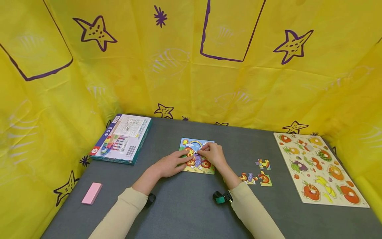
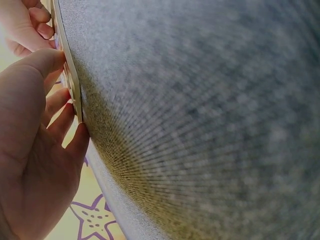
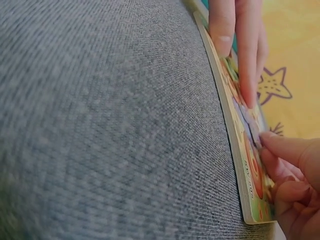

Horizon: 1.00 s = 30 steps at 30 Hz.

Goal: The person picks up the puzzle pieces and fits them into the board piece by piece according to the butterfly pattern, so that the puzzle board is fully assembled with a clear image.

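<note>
A small picture puzzle board (image 1: 197,168) with a butterfly design lies on the grey table. My left hand (image 1: 171,163) rests at its left side, with extended fingers touching the picture and the edge. Over the upper right part of the board, my right hand (image 1: 214,154) pinches a puzzle piece with thumb and bent fingers near the butterfly's body; the hand hides most of that piece. In the right wrist view, the right thumb (image 3: 287,147) touches the purple part of the picture. Loose puzzle pieces (image 1: 265,179) lie to the right of the right forearm.
At the back left lies a flat game box (image 1: 125,139). A pink block (image 1: 92,193) is near the left side of the table. A large fruit puzzle board (image 1: 320,171) lies at the right. Yellow patterned cloth (image 1: 191,83) hangs behind the table and around its sides.
</note>
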Available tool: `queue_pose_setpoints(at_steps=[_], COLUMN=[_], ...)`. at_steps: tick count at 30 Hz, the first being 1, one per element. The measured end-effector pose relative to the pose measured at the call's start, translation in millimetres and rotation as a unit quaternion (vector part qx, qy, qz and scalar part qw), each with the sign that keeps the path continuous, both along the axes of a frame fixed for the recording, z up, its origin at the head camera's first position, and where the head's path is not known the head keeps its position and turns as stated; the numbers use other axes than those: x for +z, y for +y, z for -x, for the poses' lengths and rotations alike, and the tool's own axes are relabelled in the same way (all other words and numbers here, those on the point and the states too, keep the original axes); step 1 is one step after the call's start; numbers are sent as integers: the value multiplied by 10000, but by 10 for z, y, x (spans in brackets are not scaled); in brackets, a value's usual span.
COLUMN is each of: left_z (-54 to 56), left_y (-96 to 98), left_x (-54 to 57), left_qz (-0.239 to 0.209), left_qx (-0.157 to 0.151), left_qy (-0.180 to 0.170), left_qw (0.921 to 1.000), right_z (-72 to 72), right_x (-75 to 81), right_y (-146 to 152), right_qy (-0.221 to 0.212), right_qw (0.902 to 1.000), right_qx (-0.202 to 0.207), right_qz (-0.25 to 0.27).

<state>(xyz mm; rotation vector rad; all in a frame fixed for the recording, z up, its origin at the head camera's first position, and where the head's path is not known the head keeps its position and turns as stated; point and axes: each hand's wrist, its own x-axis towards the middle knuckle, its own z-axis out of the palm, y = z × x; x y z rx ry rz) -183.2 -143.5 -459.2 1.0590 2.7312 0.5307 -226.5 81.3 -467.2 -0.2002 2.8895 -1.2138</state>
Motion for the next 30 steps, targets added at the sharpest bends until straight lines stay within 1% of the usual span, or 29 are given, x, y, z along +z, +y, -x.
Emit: queue_pose_setpoints(at_steps=[5, 8, 11, 15, 18, 24, 26, 30], left_z=[-4, -10, -15, -11, 6, 36, 42, 66], left_y=[9, 16, 33, 75, 119, 166, 177, 196], left_x=[12, 19, 30, 39, 33, 17, 20, 18], left_qz=[37, 61, 83, 200, 304, 273, 245, 310], left_qx=[117, 151, 153, 123, 118, 296, 295, 150], left_qy=[-178, -143, -3, 388, 600, 565, 600, 790], left_qw=[9998, 9998, 9998, 9990, 9977, 9976, 9975, 9963], right_z=[-6, -13, -13, -5, 0, 7, 10, 15], right_x=[11, 16, 16, 6, 2, 2, 2, 8], right_y=[-9, -17, -23, -27, -23, -30, -29, -23], right_qy=[-107, -142, -141, -63, -20, -37, -87, -154], right_qw=[9999, 9999, 9999, 9998, 9996, 9988, 9987, 9985], right_qx=[-9, -9, -16, 28, 114, 312, 321, 359], right_qz=[-37, -52, -66, -160, -249, -365, -378, -391])
